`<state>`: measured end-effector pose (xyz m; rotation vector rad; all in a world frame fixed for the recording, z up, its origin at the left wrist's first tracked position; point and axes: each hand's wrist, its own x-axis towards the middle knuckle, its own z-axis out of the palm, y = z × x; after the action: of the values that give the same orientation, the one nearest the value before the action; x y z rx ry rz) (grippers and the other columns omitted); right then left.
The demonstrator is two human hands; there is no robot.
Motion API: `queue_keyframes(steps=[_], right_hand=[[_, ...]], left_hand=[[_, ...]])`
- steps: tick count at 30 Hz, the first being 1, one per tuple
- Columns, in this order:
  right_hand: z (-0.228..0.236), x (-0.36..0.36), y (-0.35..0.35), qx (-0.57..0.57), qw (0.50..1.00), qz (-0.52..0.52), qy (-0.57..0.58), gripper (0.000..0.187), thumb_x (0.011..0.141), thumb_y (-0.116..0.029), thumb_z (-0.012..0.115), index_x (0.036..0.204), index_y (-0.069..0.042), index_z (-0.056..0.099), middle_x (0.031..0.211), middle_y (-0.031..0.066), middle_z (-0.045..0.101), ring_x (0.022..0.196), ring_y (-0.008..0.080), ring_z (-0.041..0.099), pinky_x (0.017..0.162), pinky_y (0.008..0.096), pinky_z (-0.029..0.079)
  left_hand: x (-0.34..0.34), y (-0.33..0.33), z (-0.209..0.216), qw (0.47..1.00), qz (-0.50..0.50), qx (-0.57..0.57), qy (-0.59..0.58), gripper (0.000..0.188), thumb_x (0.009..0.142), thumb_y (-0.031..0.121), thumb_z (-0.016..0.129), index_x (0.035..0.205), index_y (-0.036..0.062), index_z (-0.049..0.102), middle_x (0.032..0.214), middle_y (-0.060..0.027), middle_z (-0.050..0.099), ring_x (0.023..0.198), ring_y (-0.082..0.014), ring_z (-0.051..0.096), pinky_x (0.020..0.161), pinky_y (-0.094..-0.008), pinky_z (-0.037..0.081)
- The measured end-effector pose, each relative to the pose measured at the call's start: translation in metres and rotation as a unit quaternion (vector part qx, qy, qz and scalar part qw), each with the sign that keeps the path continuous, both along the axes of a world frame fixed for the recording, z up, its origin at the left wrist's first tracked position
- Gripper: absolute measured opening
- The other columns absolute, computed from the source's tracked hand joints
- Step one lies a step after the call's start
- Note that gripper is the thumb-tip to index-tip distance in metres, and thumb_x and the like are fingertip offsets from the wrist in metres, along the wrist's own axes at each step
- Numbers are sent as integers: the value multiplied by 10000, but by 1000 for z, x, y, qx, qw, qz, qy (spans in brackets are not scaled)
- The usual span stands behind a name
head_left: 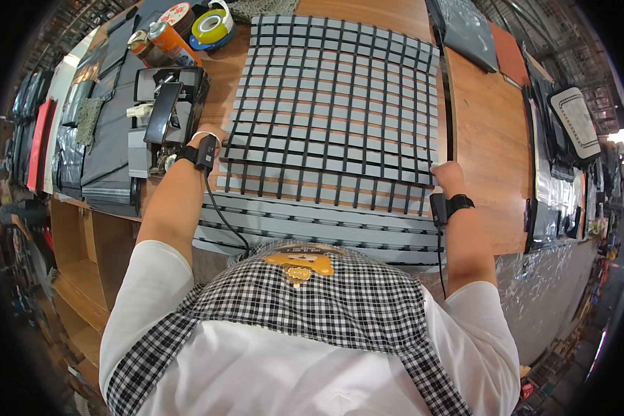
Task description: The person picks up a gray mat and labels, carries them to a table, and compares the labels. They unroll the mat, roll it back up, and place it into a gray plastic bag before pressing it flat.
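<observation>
A wide lattice sheet of pale grey strips crossed with black bands [333, 104] lies over the wooden table in front of me. Its near part shows a raised, overlapping edge, with more rows of the same lattice below it, hanging over the front of the table. My left hand [213, 132] is at the sheet's left edge, closed on it near the raised fold; its fingertips are partly hidden. At the opposite side my right hand [449, 177] is curled around the right near corner, thumb side toward the sheet.
Left of the sheet stand a black box with a phone [163, 112], an orange spray can [173, 43] and a yellow tape roll [211, 28]. Dark folded sheets [111, 152] cover the far left. A gap [445, 104] splits the tabletop on the right. Cables hang from both wrists.
</observation>
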<state>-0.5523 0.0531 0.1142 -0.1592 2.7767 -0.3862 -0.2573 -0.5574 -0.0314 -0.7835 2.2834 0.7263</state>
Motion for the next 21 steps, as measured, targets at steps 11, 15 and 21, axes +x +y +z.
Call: queue_keyframes(steps=[11, 15, 21], right_hand=[[-11, 5, 72, 51, 990, 117, -64, 229, 801, -182, 741, 838, 38, 690, 841, 217, 689, 811, 352, 664, 723, 405, 517], [3, 20, 53, -70, 986, -13, -153, 216, 848, -154, 669, 749, 36, 645, 672, 61, 602, 586, 148, 533, 544, 319, 430], [-13, 2, 64, -96, 971, -29, -216, 201, 883, -165, 640, 794, 12, 602, 682, 40, 553, 594, 141, 513, 558, 276, 439]], left_hand=[[-44, 73, 19, 941, -263, -201, -77, 308, 857, 215, 538, 980, 14, 736, 1104, -232, 667, 1050, -360, 645, 913, -404, 507], [-26, 58, 8, 935, -268, -223, -55, 337, 862, 261, 543, 984, 11, 734, 1128, -221, 665, 1051, -353, 646, 927, -402, 508], [-31, 51, -7, 938, -243, -235, -73, 255, 900, 173, 584, 1115, 129, 714, 1126, -94, 695, 1080, -277, 652, 901, -362, 534]])
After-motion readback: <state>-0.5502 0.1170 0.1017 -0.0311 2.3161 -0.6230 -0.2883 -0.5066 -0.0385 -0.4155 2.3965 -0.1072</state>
